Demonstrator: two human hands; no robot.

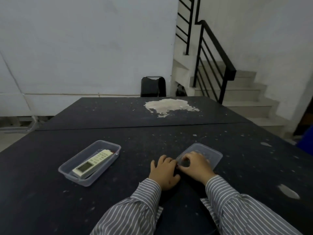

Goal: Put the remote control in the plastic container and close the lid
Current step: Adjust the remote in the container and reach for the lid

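Note:
A clear plastic container [108,144] stands open on the dark table, left of centre. A white remote control [92,163] with a small screen lies inside it, slanted along its length. The clear lid [211,154] lies flat on the table to the right, apart from the container. My right hand [194,166] rests on the lid's near end with its fingers curled over the edge. My left hand [163,172] lies beside it, fingertips touching the lid's near left corner. Both hands hide the lid's near part.
The dark table [152,133] is speckled with pale flecks, with a large worn patch [169,106] at the far middle. A black chair [153,86] stands behind it. Stairs with a black railing [218,53] rise at the right.

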